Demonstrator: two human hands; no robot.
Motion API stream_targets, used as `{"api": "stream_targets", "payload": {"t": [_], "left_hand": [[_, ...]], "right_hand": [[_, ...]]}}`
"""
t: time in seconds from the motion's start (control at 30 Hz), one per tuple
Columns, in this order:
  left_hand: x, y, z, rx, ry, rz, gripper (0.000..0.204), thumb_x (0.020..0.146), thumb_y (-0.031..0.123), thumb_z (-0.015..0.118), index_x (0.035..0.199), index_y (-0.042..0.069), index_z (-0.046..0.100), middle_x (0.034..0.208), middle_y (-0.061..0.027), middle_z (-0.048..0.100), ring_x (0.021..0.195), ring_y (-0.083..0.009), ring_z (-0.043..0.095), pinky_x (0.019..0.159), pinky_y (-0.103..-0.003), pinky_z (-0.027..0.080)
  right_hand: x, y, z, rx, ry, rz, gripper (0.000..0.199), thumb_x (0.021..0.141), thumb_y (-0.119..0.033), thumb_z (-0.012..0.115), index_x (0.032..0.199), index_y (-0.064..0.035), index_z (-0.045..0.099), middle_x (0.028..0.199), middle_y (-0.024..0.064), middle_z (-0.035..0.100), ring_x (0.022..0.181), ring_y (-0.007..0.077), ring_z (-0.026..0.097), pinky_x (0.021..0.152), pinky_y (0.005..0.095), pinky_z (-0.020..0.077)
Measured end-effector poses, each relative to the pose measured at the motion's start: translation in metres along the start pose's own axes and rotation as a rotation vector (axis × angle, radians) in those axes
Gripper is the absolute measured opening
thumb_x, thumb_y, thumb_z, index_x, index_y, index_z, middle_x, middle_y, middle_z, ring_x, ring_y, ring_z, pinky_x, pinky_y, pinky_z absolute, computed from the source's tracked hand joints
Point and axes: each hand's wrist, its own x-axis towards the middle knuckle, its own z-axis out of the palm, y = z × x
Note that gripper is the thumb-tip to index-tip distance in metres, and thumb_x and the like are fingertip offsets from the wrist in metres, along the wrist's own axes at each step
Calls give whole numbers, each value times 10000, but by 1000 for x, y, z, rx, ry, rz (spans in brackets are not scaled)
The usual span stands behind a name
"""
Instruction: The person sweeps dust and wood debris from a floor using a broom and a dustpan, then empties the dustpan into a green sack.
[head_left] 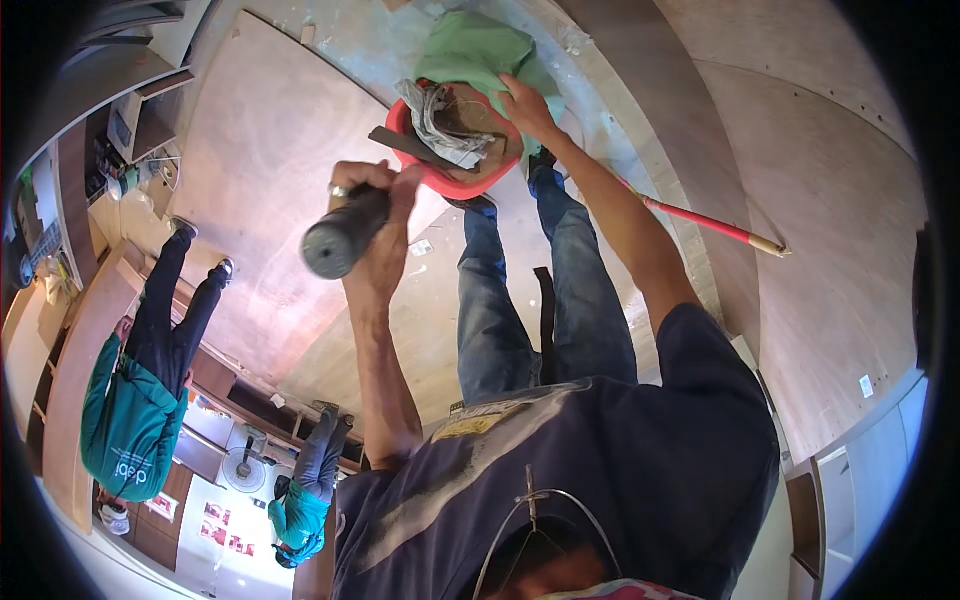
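Slow hands over the basin

Closest to my eyes, my left hand wraps its fingers round a dark cylinder, short of the basin and to its left. I judge that a firm, quiet grip serves best: if its blunt end swings, it could knock the strip that juts over the basin's left rim.

Farther out, my right hand reaches to the basin's right rim, fingers on the green cloth. I cannot tell whether they pinch a fold or only press. A full fold between thumb and fingers would likely hold better than fingertips, and a slow pull should spare whatever lies in the basin from being dragged out.

The basin sits just ahead of my shoes, a crumpled grey sheet inside it; the cloth bunches at its far rim. I should watch that the cloth doesn't snag the sheet. A red pole lies right of the basin, well apart, so my elbow has room.
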Motion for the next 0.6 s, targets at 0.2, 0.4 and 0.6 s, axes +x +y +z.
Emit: {"api": "stream_targets", "payload": {"t": [0.2,0.4,0.6], "left_hand": [[40,62,48,191,-385,42,268,854,177,697,743,44,493,699,-20,505,723,-101,539,646,-264,443],[113,100,151,334,-406,374,417,823,312,681,909,-84,582,708,-264,597,680,-346,624,628,-424,477],[153,90,241,467,-568,563,377,828,300,666,784,-62,573,602,-202,545,550,-327,557,527,-424,437]], "right_hand": [[-18,23,-30,118,175,-44,532,930,-444,476,1251,-21,516,1058,257,619,1001,432,575,843,472,450],[-26,-1,-53,70,146,-60,568,942,-494,439,1251,-24,522,1129,235,607,1052,401,572,893,461,448],[-38,7,-64,50,107,11,569,941,-490,456,1255,-21,526,1117,240,613,1049,397,579,889,446,455]]}}
